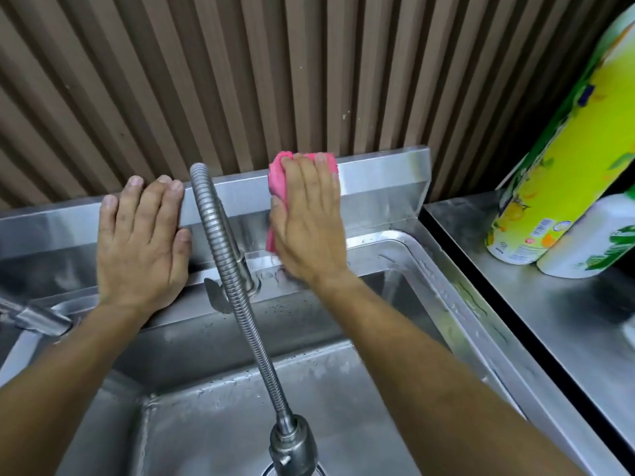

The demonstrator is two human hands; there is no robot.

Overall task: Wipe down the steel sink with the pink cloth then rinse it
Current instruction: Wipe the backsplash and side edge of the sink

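The steel sink fills the lower view, its basin wet and streaked. My right hand presses the pink cloth flat against the sink's steel backsplash, right of the tap; most of the cloth is hidden under the palm. My left hand lies flat on the backsplash to the left of the tap, fingers together, holding nothing. A flexible ribbed steel tap hose arches from the back ledge toward me between my two forearms, its spray head hanging over the basin.
A brown ribbed wall panel stands behind the sink. On the steel counter to the right stand a yellow-green bottle and a white bottle. A second tap shows at the left edge.
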